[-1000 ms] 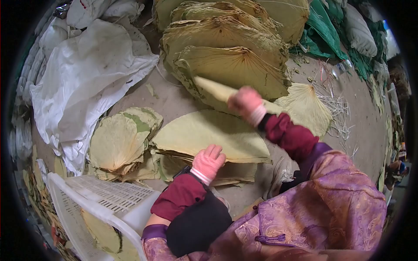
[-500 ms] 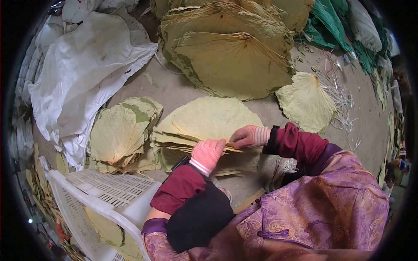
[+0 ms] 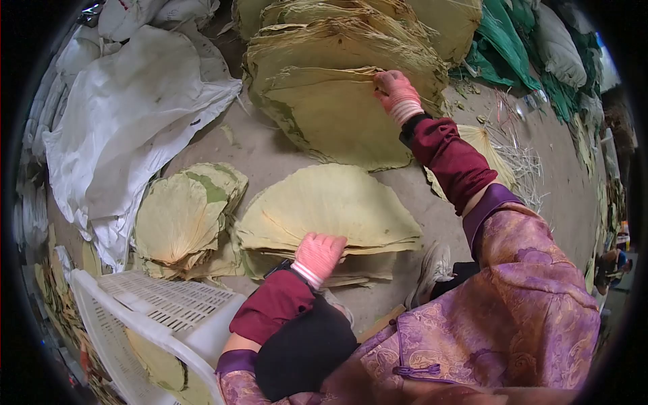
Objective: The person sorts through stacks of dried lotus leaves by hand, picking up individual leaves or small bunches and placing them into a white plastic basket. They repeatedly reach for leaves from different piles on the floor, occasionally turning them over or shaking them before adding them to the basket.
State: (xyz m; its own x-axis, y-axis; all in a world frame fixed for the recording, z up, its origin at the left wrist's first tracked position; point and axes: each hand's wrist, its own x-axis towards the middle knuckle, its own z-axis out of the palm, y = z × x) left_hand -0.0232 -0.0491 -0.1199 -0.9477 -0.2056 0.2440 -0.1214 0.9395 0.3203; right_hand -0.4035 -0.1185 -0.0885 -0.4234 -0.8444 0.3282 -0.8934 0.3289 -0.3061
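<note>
In pink gloves with striped cuffs, my left hand (image 3: 320, 255) is closed on the near edge of a stack of dried lotus leaves (image 3: 331, 202), folded into half-rounds in front of me. My right hand (image 3: 397, 91) reaches out to the big pile of dried lotus leaves (image 3: 351, 50) at the back. Its fingers pinch the upper edge of the top dried lotus leaf (image 3: 337, 118), which is pale green-yellow and fan-shaped. The fingertips are partly hidden behind the glove. Under the left-hand stack, more folded leaves stick out.
A smaller leaf pile (image 3: 179, 216) lies left of the stack. A white slatted plastic crate (image 3: 158, 300) holding leaves stands near left. White sacking (image 3: 135, 115) covers the far left. A single leaf (image 3: 482, 152) and pale straw-like strips (image 3: 526, 162) lie right, with green netting (image 3: 503, 40) behind.
My right hand has left the front stack and moved up and away to the back pile, where it grips the top leaf's edge. My left hand stays on the front stack.
</note>
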